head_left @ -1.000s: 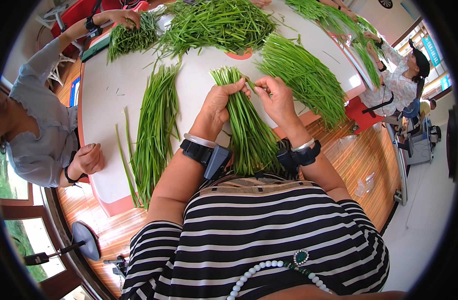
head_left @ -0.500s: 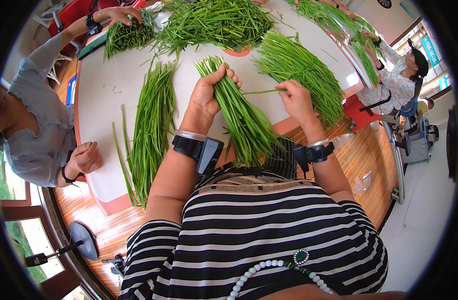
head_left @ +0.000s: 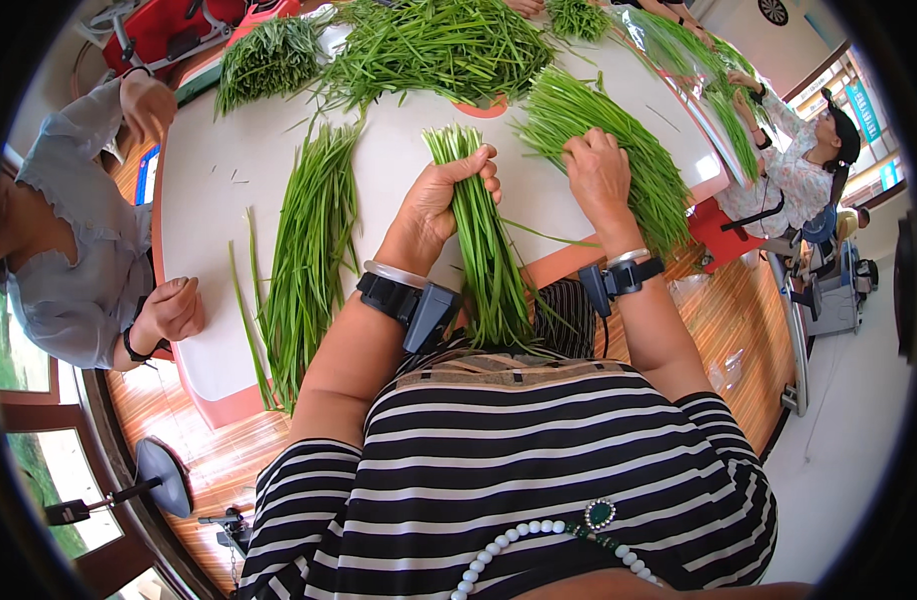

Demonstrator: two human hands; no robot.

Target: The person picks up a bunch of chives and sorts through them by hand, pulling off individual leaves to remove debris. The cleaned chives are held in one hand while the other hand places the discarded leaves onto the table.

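Note:
My left hand (head_left: pixel 452 192) is wrapped round a bunch of garlic chives (head_left: pixel 489 255) near its pale stem ends, which point away from me. The green leaves hang down over the table edge toward my lap. My right hand (head_left: pixel 599 172) is at the right-hand pile of garlic chives (head_left: pixel 647 172), with its fingers bent and pinched together on the leaves; the fingertips are partly hidden. A single leaf sticks out of the held bunch and reaches toward my right wrist. Left of my left arm lies another long bundle of garlic chives (head_left: pixel 314 225).
A large green heap (head_left: pixel 439 50) covers the far side of the white table (head_left: pixel 204 230), beside a darker bundle (head_left: pixel 269 68). At the left sits a co-worker (head_left: pixel 74 235), hands near the table edge. Another person (head_left: pixel 794 165) handles greens at the far right.
My right hand has moved up and away from the loose leaf it held, onto the right-hand pile. The held bunch has shifted slightly right and hangs straighter. The left co-worker's upper hand has left the dark bundle.

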